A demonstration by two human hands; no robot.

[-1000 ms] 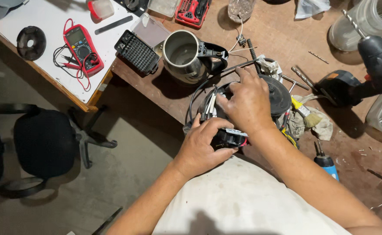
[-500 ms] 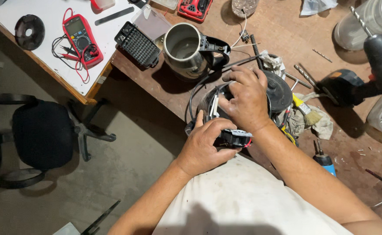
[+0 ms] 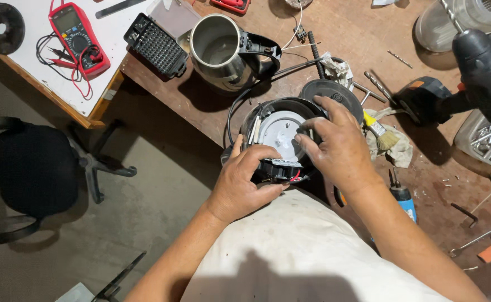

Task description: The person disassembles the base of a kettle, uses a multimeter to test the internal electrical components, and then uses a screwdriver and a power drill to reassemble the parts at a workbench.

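Observation:
A round black kettle base [image 3: 282,131] with a pale grey inner plate and exposed wires lies at the near edge of the brown workbench [image 3: 363,39]. My left hand [image 3: 245,182] grips its near side, fingers curled over the black connector block with red wires. My right hand [image 3: 338,145] rests on the base's right rim, fingertips touching the grey plate. A black cord loops from the base toward the steel kettle [image 3: 223,47] standing behind it.
A black round lid [image 3: 329,95], a paintbrush [image 3: 379,131] on a rag, drill bits and a cordless drill [image 3: 469,78] lie to the right. A red multimeter [image 3: 78,36] and black grille [image 3: 156,47] sit at upper left. A black office chair [image 3: 33,168] stands on the floor at left.
My right hand has slid from over the base to its right rim, uncovering the grey plate. The view has shifted slightly; my left hand keeps its grip.

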